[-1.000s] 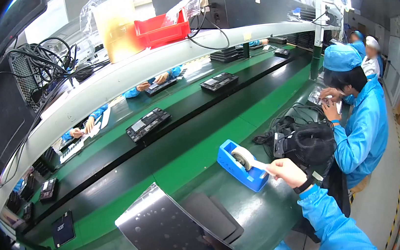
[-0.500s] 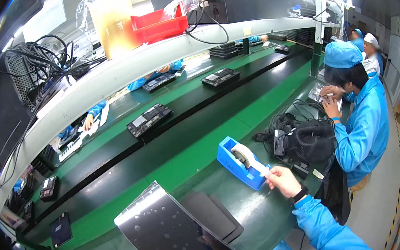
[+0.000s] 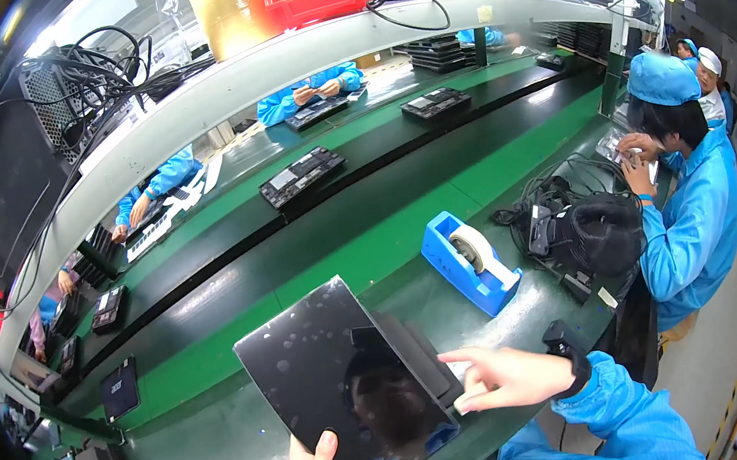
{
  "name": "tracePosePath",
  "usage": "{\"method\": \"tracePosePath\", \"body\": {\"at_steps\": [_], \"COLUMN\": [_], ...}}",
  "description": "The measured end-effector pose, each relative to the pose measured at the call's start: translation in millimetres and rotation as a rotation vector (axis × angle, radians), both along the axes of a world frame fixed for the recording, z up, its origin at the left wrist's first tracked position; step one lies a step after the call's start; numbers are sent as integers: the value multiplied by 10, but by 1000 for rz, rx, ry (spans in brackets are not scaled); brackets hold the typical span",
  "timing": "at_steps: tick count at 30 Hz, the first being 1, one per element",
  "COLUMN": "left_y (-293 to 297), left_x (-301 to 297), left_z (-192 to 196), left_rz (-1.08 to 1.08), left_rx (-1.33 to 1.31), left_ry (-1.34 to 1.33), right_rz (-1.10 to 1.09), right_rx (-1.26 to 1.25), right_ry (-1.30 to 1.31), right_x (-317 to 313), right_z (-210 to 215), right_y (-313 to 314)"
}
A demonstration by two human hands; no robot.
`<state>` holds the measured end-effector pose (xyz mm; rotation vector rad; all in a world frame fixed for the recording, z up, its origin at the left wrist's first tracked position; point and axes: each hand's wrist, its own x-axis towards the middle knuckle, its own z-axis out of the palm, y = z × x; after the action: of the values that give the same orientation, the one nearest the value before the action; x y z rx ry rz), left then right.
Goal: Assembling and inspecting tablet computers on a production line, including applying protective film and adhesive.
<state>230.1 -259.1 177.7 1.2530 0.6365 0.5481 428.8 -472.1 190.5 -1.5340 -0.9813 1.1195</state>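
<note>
Single head-worn fisheye view, angled down and forward, close over the green workbench [image 3: 229,446], conveyor lines beyond.

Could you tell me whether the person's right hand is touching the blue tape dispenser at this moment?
Apart. The head view shows green bench surface between the right hand and the blue tape dispenser; the fingers point at the dark panel.

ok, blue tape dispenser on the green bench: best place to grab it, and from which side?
Take the blue tape dispenser by its long flat side walls, at the low middle of the body beside the roll, coming down from above. The right hand is nearest. The walls look parallel and bare; the roll sits proud on top, and the cutter end probably has a blade.
</note>
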Motion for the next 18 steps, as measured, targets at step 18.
{"method": "tracePosePath", "body": {"at_steps": [18], "left_y": [-18], "left_x": [-24], "left_z": [-29], "left_rz": [122], "left_rx": [-23], "left_ry": [-52], "right_rz": [-725], "right_rx": [289], "right_ry": [342], "right_x": [-487], "right_z": [-670], "right_y": [236]}}
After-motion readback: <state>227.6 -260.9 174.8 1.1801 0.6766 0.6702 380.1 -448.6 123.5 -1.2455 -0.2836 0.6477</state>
